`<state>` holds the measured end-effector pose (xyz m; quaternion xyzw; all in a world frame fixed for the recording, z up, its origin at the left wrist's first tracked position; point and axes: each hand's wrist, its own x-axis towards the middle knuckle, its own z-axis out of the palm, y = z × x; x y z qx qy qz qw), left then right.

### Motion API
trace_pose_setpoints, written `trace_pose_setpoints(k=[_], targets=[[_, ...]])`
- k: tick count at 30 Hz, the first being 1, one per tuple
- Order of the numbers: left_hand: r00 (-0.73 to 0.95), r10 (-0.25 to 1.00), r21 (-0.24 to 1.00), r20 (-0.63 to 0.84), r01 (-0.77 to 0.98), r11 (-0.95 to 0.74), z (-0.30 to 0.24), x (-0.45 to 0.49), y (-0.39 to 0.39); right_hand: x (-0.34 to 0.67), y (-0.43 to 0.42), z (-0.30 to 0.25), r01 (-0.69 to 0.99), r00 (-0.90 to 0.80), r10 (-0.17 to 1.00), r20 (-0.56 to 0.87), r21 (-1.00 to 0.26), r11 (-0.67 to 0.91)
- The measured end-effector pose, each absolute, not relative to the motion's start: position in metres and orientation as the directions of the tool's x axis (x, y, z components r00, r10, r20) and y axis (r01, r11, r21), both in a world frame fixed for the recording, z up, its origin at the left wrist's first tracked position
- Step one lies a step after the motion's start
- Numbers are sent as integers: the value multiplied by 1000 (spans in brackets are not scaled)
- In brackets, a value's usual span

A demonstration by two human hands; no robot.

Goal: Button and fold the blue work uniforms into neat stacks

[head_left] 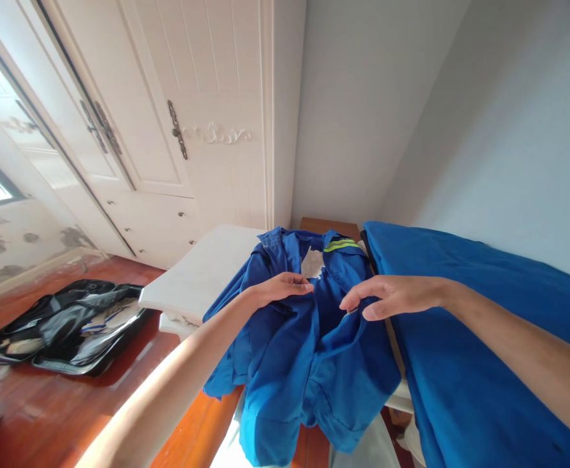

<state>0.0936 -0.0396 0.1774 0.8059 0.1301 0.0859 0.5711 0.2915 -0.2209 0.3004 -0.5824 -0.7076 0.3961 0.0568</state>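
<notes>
A blue work jacket (285, 351) with a yellow-green reflective strip lies spread in front of me, its front parted in the middle and its lower part hanging towards me. My left hand (282, 288) is on the left front edge, with thumb and fingers closed on the cloth. Over the right front edge, my right hand (389, 296) has its thumb and fingers apart. Its fingertips are close to the edge of the cloth; whether they touch it I cannot tell. Inside the collar opening a pale patch (312, 263) shows.
A white cabinet top (207, 266) stands left of the jacket, and a bed with a blue cover (479, 312) lies to the right. An open suitcase (70, 325) with clothes is on the red wooden floor (138, 396). White wardrobe doors (221, 175) rise behind.
</notes>
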Motion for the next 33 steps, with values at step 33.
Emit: trace_pose_setpoints(k=[33], targets=[[958,285,988,-21,63,-139,170,98,-38,282,-222,285,862,-467,884,-13,-230,452]])
